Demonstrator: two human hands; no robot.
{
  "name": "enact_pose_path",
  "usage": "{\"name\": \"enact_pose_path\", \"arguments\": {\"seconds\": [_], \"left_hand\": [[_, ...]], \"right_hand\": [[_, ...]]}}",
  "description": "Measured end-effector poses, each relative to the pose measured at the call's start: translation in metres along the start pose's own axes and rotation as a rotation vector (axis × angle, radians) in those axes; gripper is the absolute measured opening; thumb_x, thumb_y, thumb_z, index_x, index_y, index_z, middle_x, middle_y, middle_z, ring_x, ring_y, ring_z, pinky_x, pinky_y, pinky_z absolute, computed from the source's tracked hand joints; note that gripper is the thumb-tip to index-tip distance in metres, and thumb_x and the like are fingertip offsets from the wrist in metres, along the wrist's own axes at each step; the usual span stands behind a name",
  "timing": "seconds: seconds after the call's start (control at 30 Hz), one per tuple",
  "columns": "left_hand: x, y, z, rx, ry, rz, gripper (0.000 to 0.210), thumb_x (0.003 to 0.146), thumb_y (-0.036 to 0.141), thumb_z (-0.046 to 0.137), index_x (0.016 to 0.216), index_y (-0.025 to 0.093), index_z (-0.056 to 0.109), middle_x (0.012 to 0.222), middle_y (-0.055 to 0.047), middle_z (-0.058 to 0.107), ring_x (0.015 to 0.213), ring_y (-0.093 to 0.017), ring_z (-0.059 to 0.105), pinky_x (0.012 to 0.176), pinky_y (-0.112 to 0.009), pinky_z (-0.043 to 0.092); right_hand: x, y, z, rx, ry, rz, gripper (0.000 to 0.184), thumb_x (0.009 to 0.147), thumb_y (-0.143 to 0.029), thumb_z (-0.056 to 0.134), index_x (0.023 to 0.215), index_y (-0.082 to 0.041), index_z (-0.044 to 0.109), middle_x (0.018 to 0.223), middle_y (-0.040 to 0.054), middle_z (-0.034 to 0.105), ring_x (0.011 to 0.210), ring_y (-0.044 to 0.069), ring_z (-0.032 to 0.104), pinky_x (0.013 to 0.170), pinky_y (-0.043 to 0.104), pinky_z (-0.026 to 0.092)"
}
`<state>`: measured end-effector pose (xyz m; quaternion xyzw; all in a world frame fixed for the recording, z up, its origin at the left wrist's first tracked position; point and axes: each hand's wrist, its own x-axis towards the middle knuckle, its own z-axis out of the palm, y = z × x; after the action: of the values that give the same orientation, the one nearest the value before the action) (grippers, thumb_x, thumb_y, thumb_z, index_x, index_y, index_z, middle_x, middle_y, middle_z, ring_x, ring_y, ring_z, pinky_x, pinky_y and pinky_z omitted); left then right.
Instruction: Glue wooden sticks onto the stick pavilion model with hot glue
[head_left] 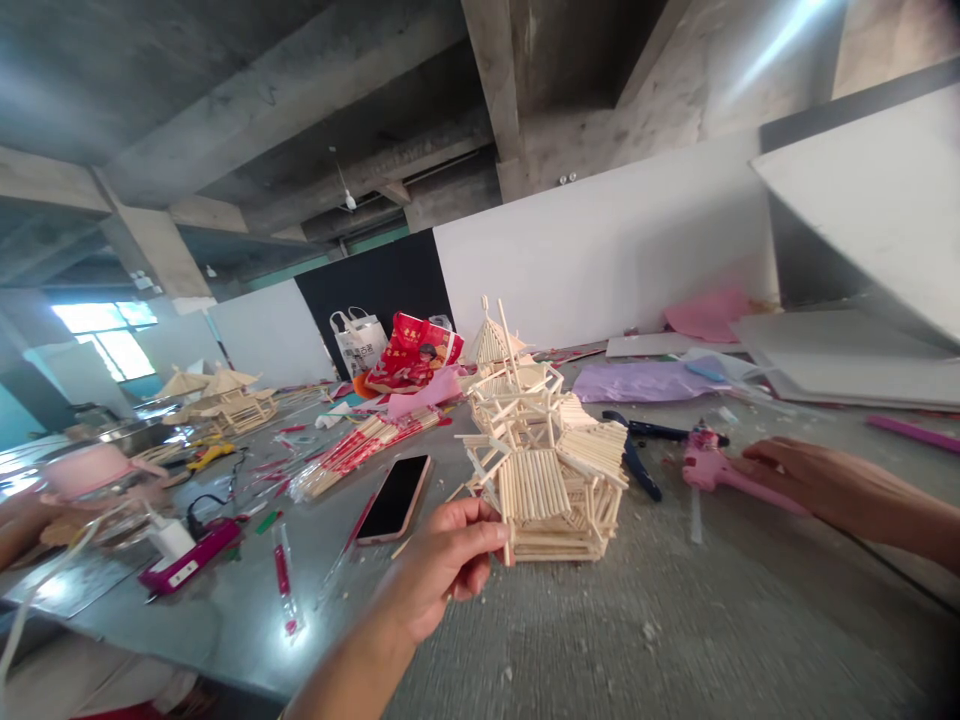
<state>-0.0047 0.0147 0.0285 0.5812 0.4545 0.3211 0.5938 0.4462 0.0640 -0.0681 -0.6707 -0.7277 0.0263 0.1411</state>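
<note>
A pavilion model (534, 482) made of thin wooden sticks stands upright on the grey table, with slatted roof panels and a pointed top behind. My left hand (457, 550) pinches a stick at its near left corner between thumb and fingers. To the right, my right hand (810, 485) is closed over the handle of a pink hot glue gun (706, 462), which lies at table level, its nozzle towards the model. Some of the right fingers are hidden. Dark-handled pliers (641, 465) lie between the model and the glue gun.
Left of the model lie a phone (395, 498), wrapped stick bundles (367, 450) and a purple power strip (191, 555). Further left are other stick models (229, 400) and part of another person's arm (19, 525). A red bag (416, 355) and white boards (847, 355) stand behind.
</note>
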Motion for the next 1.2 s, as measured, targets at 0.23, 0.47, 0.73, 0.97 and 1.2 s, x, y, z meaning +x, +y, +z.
{"name": "enact_pose_path", "arguments": {"seconds": [0.23, 0.47, 0.73, 0.97, 1.2], "left_hand": [[-0.0005, -0.0004, -0.0007, -0.007, -0.005, -0.011, 0.012, 0.074, 0.026, 0.056, 0.071, 0.014, 0.052, 0.059, 0.002, 0.057, 0.034, 0.001, 0.036, 0.032, -0.017, 0.012], [0.0016, -0.0003, -0.0017, -0.007, -0.011, -0.034, 0.012, 0.073, 0.026, 0.057, 0.072, 0.015, 0.052, 0.059, 0.002, 0.058, 0.034, 0.001, 0.036, 0.032, -0.016, 0.01], [0.002, 0.0017, -0.0017, -0.02, -0.023, -0.037, 0.012, 0.073, 0.026, 0.057, 0.071, 0.015, 0.052, 0.058, 0.002, 0.059, 0.033, 0.001, 0.034, 0.032, -0.017, 0.01], [0.0014, 0.0023, -0.0022, -0.024, -0.034, -0.039, 0.011, 0.073, 0.025, 0.057, 0.07, 0.016, 0.052, 0.057, 0.002, 0.058, 0.032, 0.001, 0.033, 0.032, -0.018, 0.01], [0.0016, 0.0015, -0.0026, -0.04, -0.039, -0.042, 0.011, 0.073, 0.025, 0.057, 0.071, 0.016, 0.051, 0.057, 0.003, 0.057, 0.032, 0.001, 0.032, 0.032, -0.018, 0.009]], "right_hand": [[-0.0014, -0.0038, -0.0015, -0.006, -0.012, 0.004, 0.058, 0.079, -0.071, 0.017, 0.099, -0.025, 0.049, 0.101, 0.0012, 0.052, 0.095, 0.021, 0.047, 0.083, 0.039, 0.037], [0.0005, -0.0055, -0.0029, -0.007, -0.011, 0.001, 0.06, 0.079, -0.071, 0.017, 0.1, -0.025, 0.049, 0.103, 0.0021, 0.051, 0.096, 0.022, 0.047, 0.085, 0.04, 0.036], [0.0002, -0.0028, -0.001, -0.026, -0.012, 0.006, 0.057, 0.081, -0.07, 0.018, 0.102, -0.026, 0.048, 0.104, 0.0002, 0.051, 0.095, 0.02, 0.047, 0.083, 0.037, 0.037], [-0.0014, -0.0039, -0.0021, -0.028, -0.009, 0.013, 0.057, 0.081, -0.069, 0.018, 0.102, -0.025, 0.048, 0.104, 0.0013, 0.051, 0.096, 0.021, 0.047, 0.08, 0.037, 0.038], [-0.0027, -0.0102, -0.0063, -0.017, -0.003, 0.018, 0.059, 0.08, -0.07, 0.019, 0.098, -0.025, 0.051, 0.097, 0.0015, 0.053, 0.088, 0.021, 0.049, 0.074, 0.035, 0.039]]}}
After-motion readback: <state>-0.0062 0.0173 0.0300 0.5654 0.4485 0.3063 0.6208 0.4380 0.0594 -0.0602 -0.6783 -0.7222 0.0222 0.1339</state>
